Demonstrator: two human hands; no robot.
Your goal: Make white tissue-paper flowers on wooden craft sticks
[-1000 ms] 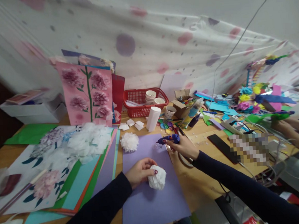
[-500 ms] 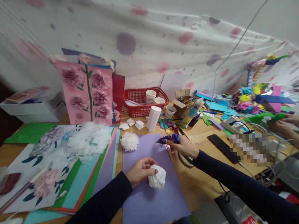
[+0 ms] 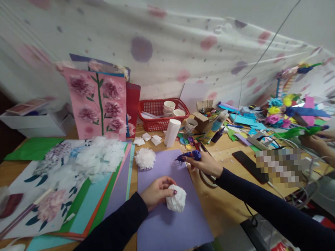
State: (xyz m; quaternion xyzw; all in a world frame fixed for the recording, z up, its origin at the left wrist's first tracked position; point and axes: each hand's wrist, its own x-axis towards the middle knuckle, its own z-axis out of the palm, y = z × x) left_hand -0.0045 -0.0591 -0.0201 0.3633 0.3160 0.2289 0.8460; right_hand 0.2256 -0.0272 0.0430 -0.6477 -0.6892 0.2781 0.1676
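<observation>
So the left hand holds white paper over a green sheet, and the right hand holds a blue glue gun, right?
No, the sheet is purple, not green, in the head view; the left hand holds the white paper over it, the right hand a blue glue gun.

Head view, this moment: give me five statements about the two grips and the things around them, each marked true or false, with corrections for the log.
1. The left grip holds crumpled white paper. True.
2. The right grip holds nothing. False: it holds a blue glue gun.
3. The fluffy white flower is at the far left corner of the purple sheet. True.
4. The basket with paper cups in it is green. False: it is red.
5. The black phone lies to the left of the left grip. False: it lies to the right of the right grip.
</observation>
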